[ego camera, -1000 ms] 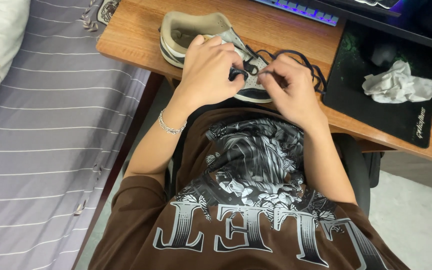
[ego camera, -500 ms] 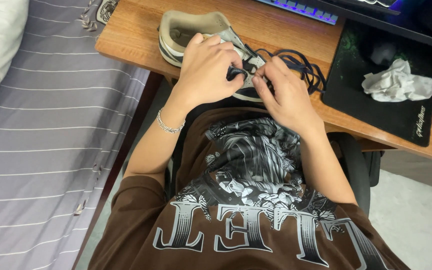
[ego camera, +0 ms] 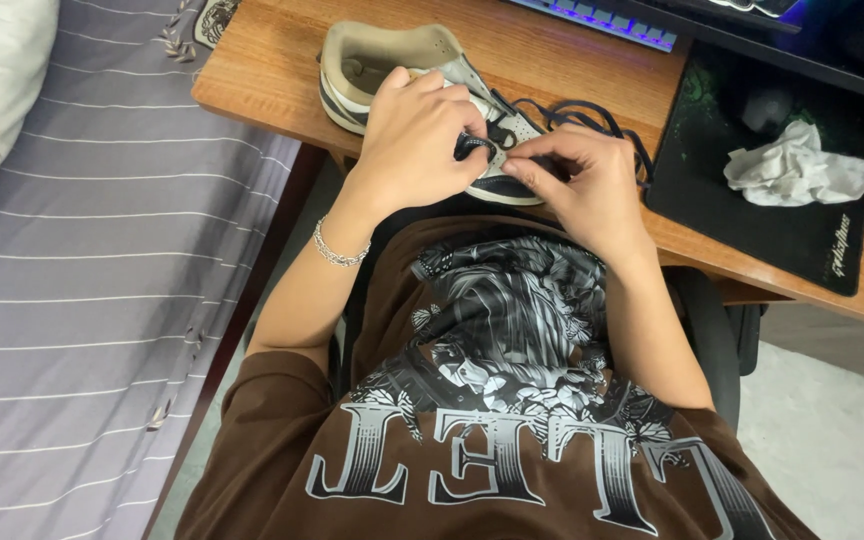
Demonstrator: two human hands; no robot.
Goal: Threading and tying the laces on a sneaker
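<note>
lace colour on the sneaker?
Dark, black or navy: the lace trails from the sneaker by both hands; head view shows it best.

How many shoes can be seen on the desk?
1. The shoe lies on the wooden desk, under the left hand and the right hand. A second one may be hidden outside the view.

Wooden desk [ego camera: 272, 70] along the top, carrying a black mat [ego camera: 752, 225] and a backlit keyboard [ego camera: 602, 15]. Bed with grey striped sheet [ego camera: 82, 300] stands just beside the desk. Pale floor [ego camera: 832, 440] lower right.
</note>
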